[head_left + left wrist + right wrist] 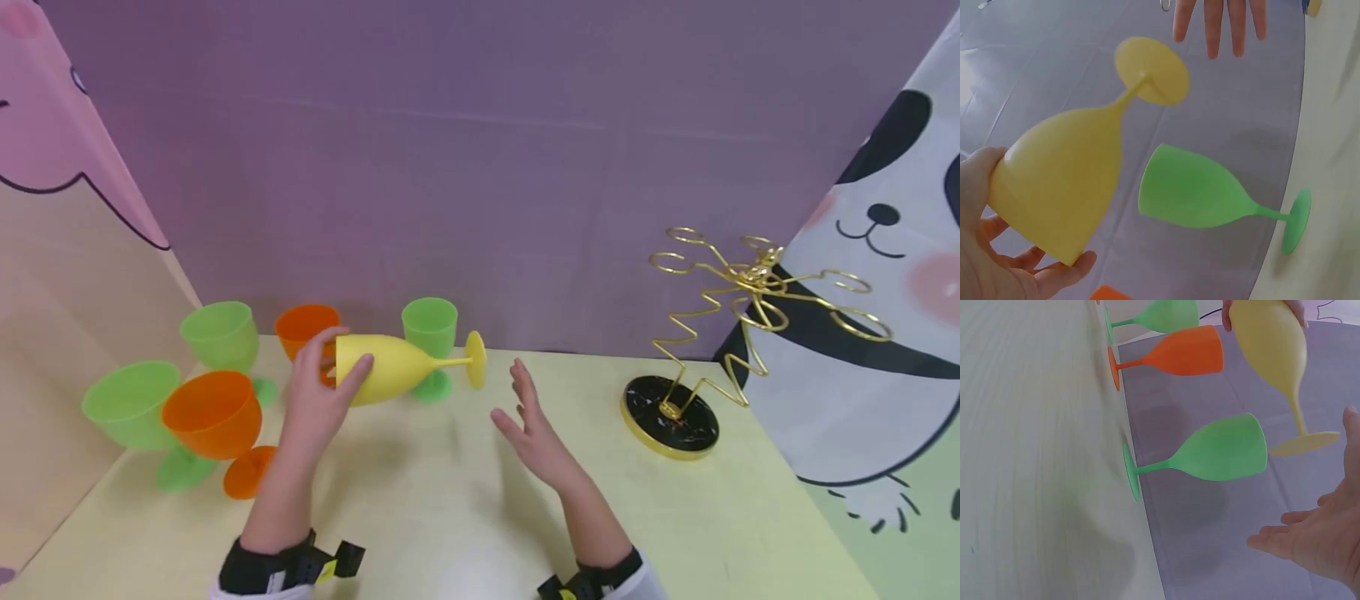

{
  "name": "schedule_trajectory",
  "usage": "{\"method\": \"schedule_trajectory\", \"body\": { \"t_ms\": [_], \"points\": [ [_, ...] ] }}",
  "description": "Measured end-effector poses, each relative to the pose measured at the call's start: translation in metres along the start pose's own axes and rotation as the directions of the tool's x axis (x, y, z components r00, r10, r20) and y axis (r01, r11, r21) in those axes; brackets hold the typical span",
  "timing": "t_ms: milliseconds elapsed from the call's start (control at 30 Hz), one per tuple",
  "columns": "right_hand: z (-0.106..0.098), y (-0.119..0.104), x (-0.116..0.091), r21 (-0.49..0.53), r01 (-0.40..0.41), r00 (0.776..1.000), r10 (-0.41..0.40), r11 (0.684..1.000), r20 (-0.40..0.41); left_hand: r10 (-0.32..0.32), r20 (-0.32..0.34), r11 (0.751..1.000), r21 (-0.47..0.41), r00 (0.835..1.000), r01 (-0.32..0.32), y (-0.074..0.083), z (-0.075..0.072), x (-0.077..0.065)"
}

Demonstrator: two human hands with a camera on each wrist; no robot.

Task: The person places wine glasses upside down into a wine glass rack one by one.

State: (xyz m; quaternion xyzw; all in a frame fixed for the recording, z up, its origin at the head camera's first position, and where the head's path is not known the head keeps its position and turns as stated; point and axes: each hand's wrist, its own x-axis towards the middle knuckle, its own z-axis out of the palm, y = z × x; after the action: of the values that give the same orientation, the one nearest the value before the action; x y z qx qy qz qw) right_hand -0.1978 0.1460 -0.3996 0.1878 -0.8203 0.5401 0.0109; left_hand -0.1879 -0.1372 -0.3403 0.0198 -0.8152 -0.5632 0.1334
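My left hand (317,392) grips a yellow wine goblet (382,368) round its rim end, holding it sideways above the table with the foot pointing right. In the left wrist view the thumb lies along one side of the yellow bowl (1063,178) and the fingertips curl at the rim. My right hand (536,437) is raised to the right of the goblet's foot, fingers extended, apart from it and holding nothing. Behind the yellow goblet a green goblet (430,321) stands upright on the table, partly covered by it in the head view.
On the left stand more goblets: a green one (219,337), another green one (129,408), an orange one (213,417) and an orange one behind my left hand (306,323). A gold wire glass rack (750,283) on a black round base (652,408) stands at right.
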Motion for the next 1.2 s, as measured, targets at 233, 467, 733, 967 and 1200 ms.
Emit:
{"method": "schedule_trajectory", "body": {
  "t_ms": [233,467,733,967,1200],
  "points": [
    [-0.001,-0.004,0.002,0.107,0.008,1.0,-0.005,0.994,-0.028,-0.098,0.044,0.933,-0.344,0.994,0.107,0.001,0.016,-0.002],
    [0.001,-0.007,0.0,0.173,0.006,1.0,-0.006,0.985,-0.002,-0.198,0.188,0.789,-0.552,0.962,0.27,-0.002,0.038,-0.008],
    [0.003,-0.012,-0.002,0.218,0.027,1.0,-0.029,0.976,0.005,-0.246,0.371,0.606,-0.662,0.895,0.441,-0.009,0.06,-0.018],
    [0.0,-0.018,-0.002,0.29,0.088,0.996,-0.082,0.953,-0.032,-0.177,0.528,0.453,-0.705,0.83,0.545,-0.014,0.076,-0.026],
    [-0.003,-0.023,-0.005,0.337,0.095,0.995,-0.097,0.937,-0.012,-0.175,0.636,0.322,-0.685,0.752,0.654,-0.015,0.083,-0.031]
  ]
}}
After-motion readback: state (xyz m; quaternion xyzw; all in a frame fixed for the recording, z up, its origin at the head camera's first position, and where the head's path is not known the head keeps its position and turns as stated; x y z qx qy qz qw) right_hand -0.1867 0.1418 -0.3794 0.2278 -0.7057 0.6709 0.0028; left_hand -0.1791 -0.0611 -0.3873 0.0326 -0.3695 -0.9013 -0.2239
